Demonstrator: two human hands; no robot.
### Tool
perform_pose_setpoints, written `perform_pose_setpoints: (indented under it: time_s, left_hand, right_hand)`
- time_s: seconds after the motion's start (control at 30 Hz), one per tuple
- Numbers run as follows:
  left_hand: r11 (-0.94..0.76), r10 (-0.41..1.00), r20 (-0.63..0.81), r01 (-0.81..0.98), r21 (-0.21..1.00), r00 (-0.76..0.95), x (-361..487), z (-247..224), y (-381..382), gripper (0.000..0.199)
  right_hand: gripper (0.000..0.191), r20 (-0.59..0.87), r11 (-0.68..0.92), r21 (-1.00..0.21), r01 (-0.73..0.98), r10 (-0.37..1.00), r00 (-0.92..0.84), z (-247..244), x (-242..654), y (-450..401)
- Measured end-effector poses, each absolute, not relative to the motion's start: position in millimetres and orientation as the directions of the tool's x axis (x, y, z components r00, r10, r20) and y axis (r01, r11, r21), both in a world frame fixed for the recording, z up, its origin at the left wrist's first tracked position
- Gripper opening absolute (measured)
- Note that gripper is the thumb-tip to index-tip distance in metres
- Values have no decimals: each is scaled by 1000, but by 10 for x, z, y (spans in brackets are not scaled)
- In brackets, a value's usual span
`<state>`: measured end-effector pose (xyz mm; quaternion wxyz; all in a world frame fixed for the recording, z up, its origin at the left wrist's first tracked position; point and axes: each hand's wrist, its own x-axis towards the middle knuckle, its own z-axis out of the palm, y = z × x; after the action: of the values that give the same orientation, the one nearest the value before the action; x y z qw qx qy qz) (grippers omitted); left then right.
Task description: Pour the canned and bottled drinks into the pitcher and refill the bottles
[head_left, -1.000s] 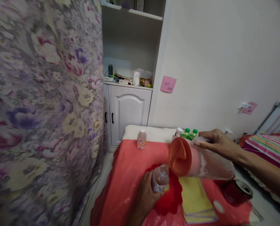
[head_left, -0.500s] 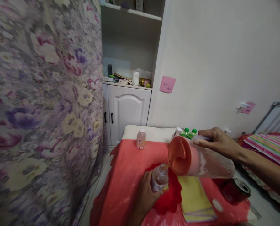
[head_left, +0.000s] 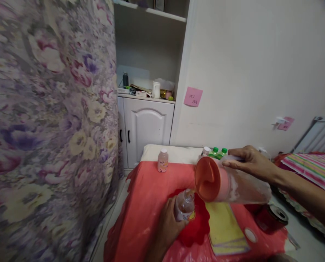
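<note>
My right hand (head_left: 245, 160) is closed on the handle of a clear pitcher (head_left: 244, 187) with an orange lid (head_left: 207, 179). The pitcher lies tipped on its side in the air, its lid end toward the left. Just below that lid is the mouth of a small clear bottle (head_left: 184, 203), uncapped, with my left hand (head_left: 169, 222) wrapped around it. The bottle is held over a red scalloped dish (head_left: 199, 229). Whether liquid runs between pitcher and bottle is hard to make out.
A capped pink bottle (head_left: 162, 161) stands at the table's back left. Green-capped bottles (head_left: 218, 153) stand behind the pitcher. A yellow cloth (head_left: 228, 229), a white round lid (head_left: 250, 235) and a dark red can (head_left: 271, 218) are at right. A floral curtain (head_left: 50, 131) hangs at left.
Both hands keep nearly the same pose, pitcher tipped above the bottle. The whole view has shifted slightly.
</note>
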<state>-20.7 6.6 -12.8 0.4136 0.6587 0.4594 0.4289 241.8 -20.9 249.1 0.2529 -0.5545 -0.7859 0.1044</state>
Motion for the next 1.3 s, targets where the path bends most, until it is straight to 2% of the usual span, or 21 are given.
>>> perform_pose_setpoints:
  time_s: [0.3,1.3]
  left_hand:
    - [-306,939,250,246,919,236,-213,-188,84,63]
    - [-268,951,208,275,923,227,-206,-180,85,61]
  right_hand:
    - [50,274,374,-430,822,921,-276,2493,2416,-185]
    - [48,251,398,-426,812,915,-317,2472,2348,-163]
